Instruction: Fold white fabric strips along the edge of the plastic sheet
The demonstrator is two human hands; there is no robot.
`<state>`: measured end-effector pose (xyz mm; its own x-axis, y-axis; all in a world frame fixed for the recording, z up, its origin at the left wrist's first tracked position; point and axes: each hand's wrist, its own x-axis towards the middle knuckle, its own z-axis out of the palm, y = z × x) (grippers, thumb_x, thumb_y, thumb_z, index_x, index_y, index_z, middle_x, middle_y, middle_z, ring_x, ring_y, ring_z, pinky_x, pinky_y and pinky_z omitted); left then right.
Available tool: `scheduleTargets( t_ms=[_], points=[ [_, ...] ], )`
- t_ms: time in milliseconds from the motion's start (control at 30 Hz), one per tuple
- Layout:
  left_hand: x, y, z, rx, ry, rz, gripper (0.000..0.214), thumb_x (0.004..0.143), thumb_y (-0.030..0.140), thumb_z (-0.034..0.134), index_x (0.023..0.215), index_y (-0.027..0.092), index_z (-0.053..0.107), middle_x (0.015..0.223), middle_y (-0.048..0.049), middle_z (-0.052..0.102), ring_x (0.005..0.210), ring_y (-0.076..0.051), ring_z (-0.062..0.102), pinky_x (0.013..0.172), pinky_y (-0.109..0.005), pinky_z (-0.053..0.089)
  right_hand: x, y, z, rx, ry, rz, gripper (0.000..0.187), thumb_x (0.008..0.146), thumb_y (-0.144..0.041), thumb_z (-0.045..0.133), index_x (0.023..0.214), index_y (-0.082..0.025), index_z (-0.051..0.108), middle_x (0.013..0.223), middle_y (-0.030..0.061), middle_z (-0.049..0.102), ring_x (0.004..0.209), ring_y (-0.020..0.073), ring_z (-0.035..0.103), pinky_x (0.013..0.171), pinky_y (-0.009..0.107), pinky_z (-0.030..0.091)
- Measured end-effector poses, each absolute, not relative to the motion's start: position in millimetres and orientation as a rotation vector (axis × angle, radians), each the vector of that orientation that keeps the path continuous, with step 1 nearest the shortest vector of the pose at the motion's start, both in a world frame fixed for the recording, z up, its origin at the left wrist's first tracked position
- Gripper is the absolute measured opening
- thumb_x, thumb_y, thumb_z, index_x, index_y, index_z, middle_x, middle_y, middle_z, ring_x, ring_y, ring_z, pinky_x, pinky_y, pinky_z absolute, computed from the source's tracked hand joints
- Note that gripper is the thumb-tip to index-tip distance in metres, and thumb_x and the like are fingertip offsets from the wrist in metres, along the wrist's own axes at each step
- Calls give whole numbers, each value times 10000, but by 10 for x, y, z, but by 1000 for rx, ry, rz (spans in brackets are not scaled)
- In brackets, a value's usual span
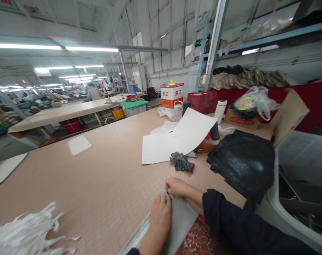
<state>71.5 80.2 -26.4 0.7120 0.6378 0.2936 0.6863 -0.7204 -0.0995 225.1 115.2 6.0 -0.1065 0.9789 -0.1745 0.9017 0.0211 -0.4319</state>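
Note:
A grey, flat sheet of material (184,214) lies at the front edge of the table, beneath and between my hands. My left hand (159,216) rests over its left edge, fingers together and curled at the far corner. At that same corner my right hand (176,187) is closed in a pinch on the sheet, fingertips close to those of the left. The exact grip of the left fingertips is partly hidden. Just beyond my hands lies a grey knit glove (181,162) with a red cuff edge. Red-brown patterned cloth (200,238) shows below my right forearm.
White strips (25,230) lie heaped at the front left of the table (105,180). Large white sheets (174,136) lie ahead; black sheets (243,163) are stacked on the right. A white bottle (220,110), a red-and-white tin (172,95) and a carton (240,119) stand behind.

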Motion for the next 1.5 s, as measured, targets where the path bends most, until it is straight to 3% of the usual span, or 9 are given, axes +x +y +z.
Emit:
scheduleTargets(
  t_ms=[300,500,600,767,933,1233,1500],
  points=[
    [724,794,-223,-2775,-1132,-331,304,794,87,473,1083,157,535,929,-57,578,833,-223,527,699,-358,439,2225,1150,31,-2002,-2017,633,169,672,-123,534,820,-144,615,834,70,648,753,171,555,613,241,350],
    [652,808,-184,-2813,-1268,-413,240,809,79,447,974,191,580,870,-28,582,805,-167,541,718,-283,434,2132,920,54,-1853,-2025,514,211,778,-92,411,883,-134,589,940,83,603,910,165,508,795,251,358],
    [594,813,-155,-2843,-1375,-452,218,818,85,427,899,199,595,834,-13,581,799,-149,553,704,-250,440,2135,764,15,-1735,-2101,548,245,774,-66,402,885,-152,603,939,60,601,915,154,511,807,237,371],
    [526,758,-130,-2828,-1157,-241,238,808,52,442,959,166,586,893,-33,599,805,-171,558,683,-283,467,2146,609,-28,-1563,-2256,469,290,773,-43,401,943,-174,596,967,50,595,928,171,505,797,261,394],
    [391,667,-124,-2841,-1035,-139,217,783,32,485,938,137,593,897,-54,602,810,-198,555,667,-315,485,2110,501,-61,-1429,-2464,214,179,812,-114,459,930,-160,587,961,68,599,920,197,494,797,299,408],
    [-492,423,-53,-2831,-1130,-36,235,768,18,513,931,176,576,887,-23,589,794,-164,541,694,-273,477,2144,458,-37,-1387,-2516,237,184,827,-104,453,940,-151,590,966,82,607,918,193,509,805,297,416],
    [-1530,49,-133,-2773,-1211,-125,342,739,8,513,1010,213,544,941,-11,586,834,-146,516,751,-239,422,2141,421,-14,-1426,-2522,364,322,815,-88,430,1093,-182,564,1061,87,596,1010,202,497,852,309,412]
  ],
)
